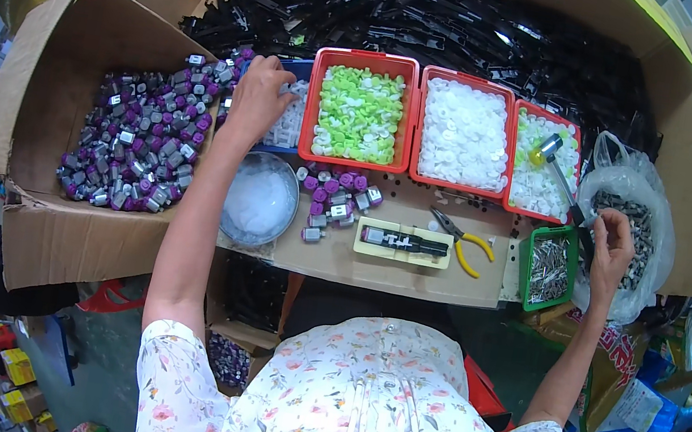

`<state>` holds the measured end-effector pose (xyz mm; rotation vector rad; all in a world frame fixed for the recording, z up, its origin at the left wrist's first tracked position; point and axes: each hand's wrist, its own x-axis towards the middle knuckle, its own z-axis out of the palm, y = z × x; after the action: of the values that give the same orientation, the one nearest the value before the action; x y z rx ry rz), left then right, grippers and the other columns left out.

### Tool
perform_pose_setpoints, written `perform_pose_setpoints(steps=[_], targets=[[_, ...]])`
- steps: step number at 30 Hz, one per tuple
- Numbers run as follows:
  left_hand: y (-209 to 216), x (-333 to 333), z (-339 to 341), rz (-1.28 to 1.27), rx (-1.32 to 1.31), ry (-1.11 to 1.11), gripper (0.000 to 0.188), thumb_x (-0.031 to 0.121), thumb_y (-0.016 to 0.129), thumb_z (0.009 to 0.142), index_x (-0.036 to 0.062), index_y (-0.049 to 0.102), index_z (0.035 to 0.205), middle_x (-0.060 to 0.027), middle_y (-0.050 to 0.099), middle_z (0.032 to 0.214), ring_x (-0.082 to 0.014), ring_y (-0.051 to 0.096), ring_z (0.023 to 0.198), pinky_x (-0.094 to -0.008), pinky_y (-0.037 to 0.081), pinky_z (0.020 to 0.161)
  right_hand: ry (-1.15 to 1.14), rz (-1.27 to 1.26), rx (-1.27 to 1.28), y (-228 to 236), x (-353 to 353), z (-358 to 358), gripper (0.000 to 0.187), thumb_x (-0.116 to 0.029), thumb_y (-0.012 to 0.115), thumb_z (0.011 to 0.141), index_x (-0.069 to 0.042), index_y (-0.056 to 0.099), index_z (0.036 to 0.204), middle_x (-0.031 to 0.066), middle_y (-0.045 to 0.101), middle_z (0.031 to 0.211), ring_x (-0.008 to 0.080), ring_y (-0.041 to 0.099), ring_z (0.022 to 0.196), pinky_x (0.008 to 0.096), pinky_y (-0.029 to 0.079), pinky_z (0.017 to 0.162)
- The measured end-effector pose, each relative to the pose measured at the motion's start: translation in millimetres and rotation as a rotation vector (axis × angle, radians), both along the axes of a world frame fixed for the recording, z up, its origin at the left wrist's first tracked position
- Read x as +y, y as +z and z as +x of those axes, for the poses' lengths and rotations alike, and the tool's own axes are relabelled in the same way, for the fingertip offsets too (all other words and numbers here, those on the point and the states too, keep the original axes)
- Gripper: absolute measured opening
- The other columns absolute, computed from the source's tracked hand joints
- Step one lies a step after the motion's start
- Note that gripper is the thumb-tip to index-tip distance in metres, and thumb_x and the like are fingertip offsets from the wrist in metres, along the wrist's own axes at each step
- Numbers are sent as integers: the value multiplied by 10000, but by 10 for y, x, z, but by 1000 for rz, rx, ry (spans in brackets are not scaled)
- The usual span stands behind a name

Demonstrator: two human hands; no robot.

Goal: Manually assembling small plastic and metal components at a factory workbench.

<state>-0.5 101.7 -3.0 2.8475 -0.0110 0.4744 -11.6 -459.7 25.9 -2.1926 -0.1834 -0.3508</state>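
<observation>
My left hand [260, 96] reaches over the blue bin [301, 68] of small white plastic parts, its fingers curled down at them. What lies between those fingertips is hidden. On the right, my right hand [612, 251] has its fingers closed at the dark handle of a small hammer [562, 176]. The hammer's silver and yellow head is over the right red bin [535, 212] of white and pale green pieces. In front of me a cream fixture block [402, 256] holds a black part with white gears. Pliers [470, 245] with yellow handles lie beside it.
A cardboard box [58, 89] of small purple-and-silver motors stands left. Near it are a round bowl [284, 233] of white grease-like material and loose motors [339, 190]. Red bins [354, 163] hold small discs. A green bin [526, 276] of metal pins adjoins a plastic bag [661, 252]. Black parts [448, 29] are heaped behind.
</observation>
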Motion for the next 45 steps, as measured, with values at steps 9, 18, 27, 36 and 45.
perform_pose_setpoints(steps=[9,18,27,36,45], targets=[[-48,42,134,-46,21,-76,213,71,735,767,35,757,975,-112,647,923,-290,596,940,-413,498,835,4,40,17,-51,10,-50,86,-44,632,946,-3,610,1018,3,617,923,61,566,820,221,463,739],[65,-73,206,126,122,-98,210,1,688,748,21,756,945,-164,630,924,-321,597,974,-426,504,853,1,45,56,-79,-33,-99,67,-37,604,967,4,615,1018,-5,610,912,61,569,837,213,463,763],[36,38,159,-59,105,-116,213,-20,723,708,-22,732,921,-177,712,900,-330,681,816,-405,545,767,2,258,-11,23,63,-157,103,-82,593,990,2,614,1045,22,636,962,84,609,808,220,484,746],[-14,134,69,-234,-87,-72,282,-16,648,819,-22,696,1097,-112,662,846,-196,642,654,-301,526,641,114,334,-10,125,252,-197,87,-58,541,1007,10,572,1050,77,652,1023,100,612,849,263,540,761],[497,-108,-753,-437,-38,-11,123,35,697,839,-47,720,928,-79,674,805,-133,632,667,-260,480,596,200,365,20,128,582,-347,71,-29,544,993,6,566,1051,62,633,996,90,608,816,255,534,753]])
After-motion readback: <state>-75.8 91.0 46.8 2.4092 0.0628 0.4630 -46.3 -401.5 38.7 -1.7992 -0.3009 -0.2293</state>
